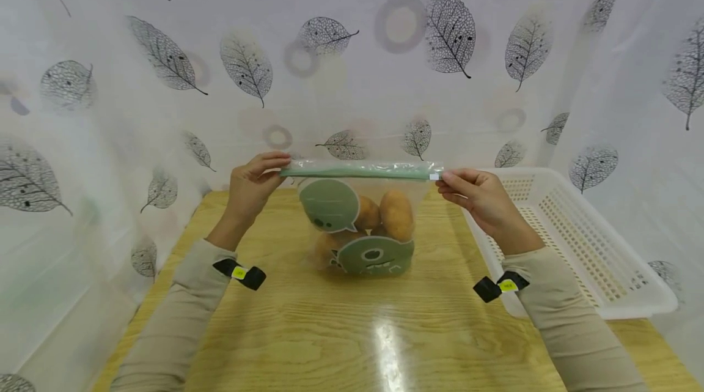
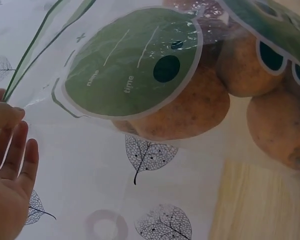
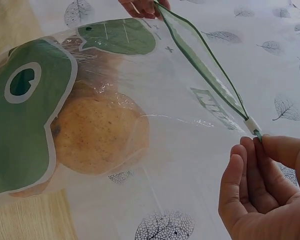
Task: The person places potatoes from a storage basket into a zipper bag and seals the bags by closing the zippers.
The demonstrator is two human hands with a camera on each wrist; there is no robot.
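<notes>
A clear zip bag [image 1: 329, 205] printed with green cartoon shapes stands upright in the middle of the table, with several potatoes [image 1: 396, 214] inside. My left hand [image 1: 252, 189] pinches the left end of its green zip strip [image 1: 352, 173] between thumb and fingers. At the opposite end my right hand [image 1: 484, 199] pinches the corner, just beside the white slider [image 3: 252, 126]. Both wrist views show the two green edges of the mouth apart, with a gap between them. The strip is stretched level between the hands. Printed green patches hide part of the potatoes.
A white perforated plastic basket [image 1: 605, 307] stands at the right of the wooden table [image 1: 308, 337], beside and partly behind the right forearm. Translucent curtains [image 1: 352, 92] with leaf prints hang behind the table and along both sides.
</notes>
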